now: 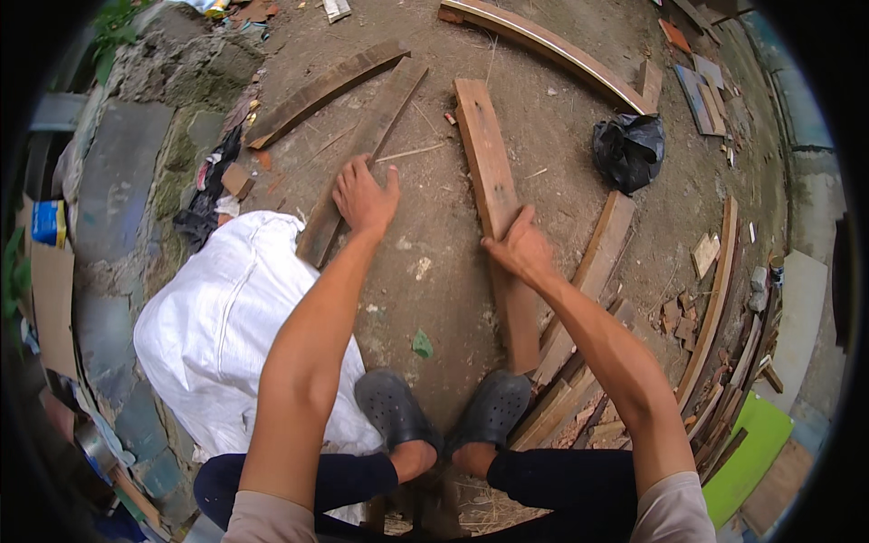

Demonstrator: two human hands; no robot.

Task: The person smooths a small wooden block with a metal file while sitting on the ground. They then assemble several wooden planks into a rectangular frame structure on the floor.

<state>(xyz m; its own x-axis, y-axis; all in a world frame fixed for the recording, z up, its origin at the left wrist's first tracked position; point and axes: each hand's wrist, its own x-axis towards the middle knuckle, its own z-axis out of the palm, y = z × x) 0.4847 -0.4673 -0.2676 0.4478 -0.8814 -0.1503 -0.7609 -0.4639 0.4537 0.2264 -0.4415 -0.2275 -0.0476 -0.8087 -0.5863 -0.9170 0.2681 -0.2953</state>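
Observation:
I crouch on bare dirt ground with wooden planks laid out ahead of me. My left hand (pixel 365 195) rests palm down on a long weathered plank (pixel 385 109) that runs away to the upper right. My right hand (pixel 518 246) grips the edge of another long reddish plank (pixel 484 158) lying almost straight ahead; its near end reaches toward my right shoe. Between the two planks the ground is bare dirt. A third plank (pixel 321 90) lies just left of the one under my left hand.
A full white woven sack (pixel 226 317) sits at my left. A black plastic bag (pixel 628 149) lies at the right. Stacked boards and scraps (pixel 715 317) fill the right side; a curved board (pixel 552 50) lies far ahead. My dark shoes (pixel 444 412) stand below.

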